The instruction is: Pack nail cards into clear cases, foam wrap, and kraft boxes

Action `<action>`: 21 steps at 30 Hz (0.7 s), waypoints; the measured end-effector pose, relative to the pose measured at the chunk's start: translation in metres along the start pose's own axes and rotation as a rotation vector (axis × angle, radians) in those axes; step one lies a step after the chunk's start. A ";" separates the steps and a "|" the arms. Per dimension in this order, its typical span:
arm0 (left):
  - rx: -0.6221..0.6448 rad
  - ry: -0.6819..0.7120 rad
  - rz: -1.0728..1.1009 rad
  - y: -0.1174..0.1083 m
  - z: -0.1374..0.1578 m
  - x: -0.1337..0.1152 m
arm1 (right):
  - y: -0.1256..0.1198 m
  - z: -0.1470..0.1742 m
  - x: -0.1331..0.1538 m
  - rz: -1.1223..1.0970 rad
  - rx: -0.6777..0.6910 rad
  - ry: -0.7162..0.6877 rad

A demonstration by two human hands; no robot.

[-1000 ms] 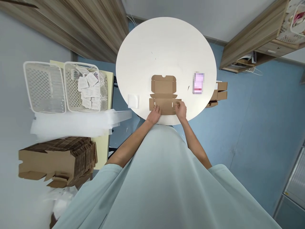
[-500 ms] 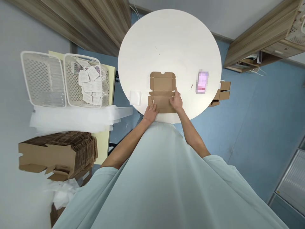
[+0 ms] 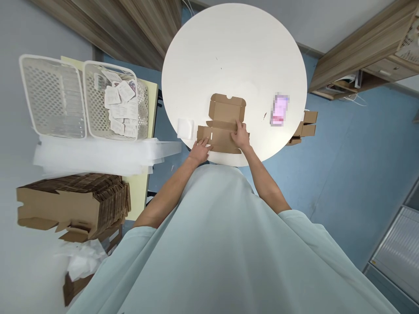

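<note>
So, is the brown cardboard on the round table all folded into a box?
No, the brown cardboard lies spread open on the round table, with the right hand on it.

A white packet [image 3: 185, 129] lies just beyond and left of the left hand [image 3: 199, 151], on the worktop [image 3: 235, 52]. Well left of that hand stand a basket [image 3: 142, 109] of papers [image 3: 122, 113] and, farther out, another basket [image 3: 36, 83]; white sheets [image 3: 94, 155] and a cardboard stack [image 3: 59, 205] lie behind them. Right of the right hand [image 3: 241, 136] rests a pink, pixelated thing [image 3: 279, 110]; past it, off the worktop, are boxes [image 3: 308, 123] and, farther, a cabinet [image 3: 347, 56].
</note>
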State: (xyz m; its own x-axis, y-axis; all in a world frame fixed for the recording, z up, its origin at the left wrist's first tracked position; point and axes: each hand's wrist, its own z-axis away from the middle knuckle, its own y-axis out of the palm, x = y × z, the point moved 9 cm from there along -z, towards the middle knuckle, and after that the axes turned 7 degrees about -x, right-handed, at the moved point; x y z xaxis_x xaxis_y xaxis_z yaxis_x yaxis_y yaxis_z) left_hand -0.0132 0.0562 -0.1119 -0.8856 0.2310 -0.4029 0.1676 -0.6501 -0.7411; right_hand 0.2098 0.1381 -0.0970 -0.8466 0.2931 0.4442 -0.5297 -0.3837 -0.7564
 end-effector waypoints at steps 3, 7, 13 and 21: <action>-0.002 -0.003 -0.004 0.000 0.000 -0.003 | 0.004 0.006 -0.005 0.038 0.025 -0.026; -0.010 -0.026 -0.019 0.001 0.000 -0.005 | 0.021 0.030 -0.014 0.085 0.114 -0.107; -0.071 -0.026 -0.040 -0.003 0.002 -0.011 | 0.042 0.060 -0.025 0.109 0.128 -0.226; -0.371 -0.267 0.130 -0.041 0.005 0.001 | 0.040 0.050 -0.026 0.042 0.120 -0.243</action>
State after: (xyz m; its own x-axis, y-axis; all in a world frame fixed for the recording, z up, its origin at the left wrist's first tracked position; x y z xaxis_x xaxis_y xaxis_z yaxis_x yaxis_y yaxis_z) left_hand -0.0230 0.0795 -0.0792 -0.9192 -0.0611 -0.3891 0.3850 -0.3476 -0.8550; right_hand 0.2084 0.0709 -0.1146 -0.8478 0.0615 0.5267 -0.4838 -0.4965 -0.7207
